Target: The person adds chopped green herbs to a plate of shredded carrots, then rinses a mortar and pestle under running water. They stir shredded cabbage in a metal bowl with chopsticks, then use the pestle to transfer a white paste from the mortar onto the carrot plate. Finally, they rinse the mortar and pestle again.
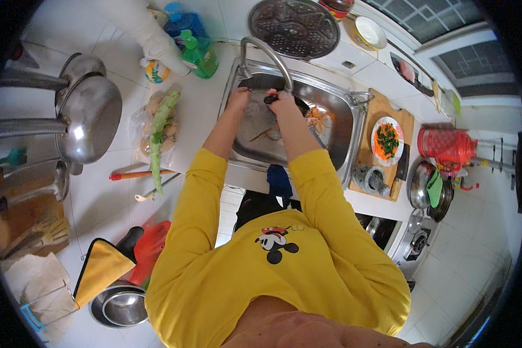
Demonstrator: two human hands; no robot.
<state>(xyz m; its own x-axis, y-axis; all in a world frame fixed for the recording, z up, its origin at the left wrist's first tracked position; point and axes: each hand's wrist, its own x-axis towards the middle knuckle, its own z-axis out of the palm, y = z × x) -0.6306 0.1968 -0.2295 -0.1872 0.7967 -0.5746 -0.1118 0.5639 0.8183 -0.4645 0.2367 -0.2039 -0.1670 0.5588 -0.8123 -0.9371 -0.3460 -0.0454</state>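
Note:
Both my hands are in the steel sink [337, 152], below the curved faucet [267, 43]. My left hand [240, 99] is at the sink's left side, its fingers by a dark edge; its grip is unclear. My right hand [282, 102] is under the spout, closed on a small dark object [269, 99] that I cannot identify. A larger dark form [302, 104] shows behind that hand, partly hidden. Orange peelings [319, 118] lie in the sink, right of my right wrist. Left of the sink, a long peeled green stem [156, 139] rests over a bag of round brownish items [170, 130].
Right of the sink, a wooden cutting board [372, 104] bears a plate of chopped orange and green vegetables [386, 141], a cleaver [403, 162] and a stone mortar [367, 177]. Bottles [199, 56] stand back left. Pans [89, 117] hang left; a red thermos [443, 143] stands right.

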